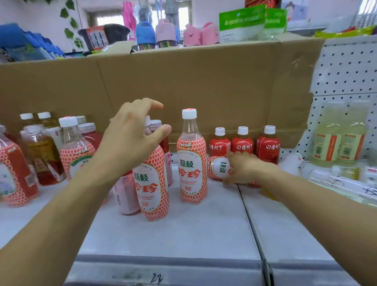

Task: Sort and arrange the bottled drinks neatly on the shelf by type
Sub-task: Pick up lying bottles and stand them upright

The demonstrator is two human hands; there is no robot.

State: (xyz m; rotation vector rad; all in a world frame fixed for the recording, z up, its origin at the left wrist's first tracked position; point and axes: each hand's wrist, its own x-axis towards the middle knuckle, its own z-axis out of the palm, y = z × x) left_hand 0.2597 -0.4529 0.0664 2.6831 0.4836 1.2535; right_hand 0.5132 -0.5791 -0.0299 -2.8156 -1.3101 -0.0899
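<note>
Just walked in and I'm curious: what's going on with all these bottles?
A person is sorting drinks on a white shelf. The left hand grips the neck of a tall lychee bottle standing up front, beside a matching upright bottle. The right hand holds a third lychee bottle, lying on its side, before three small red bottles. Mixed bottles crowd the left end.

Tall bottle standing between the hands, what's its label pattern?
Red-orange dots on white; the bottle shows best in head view.

Tall bottle "荔枝" (red bottles "山楂树下")
</note>
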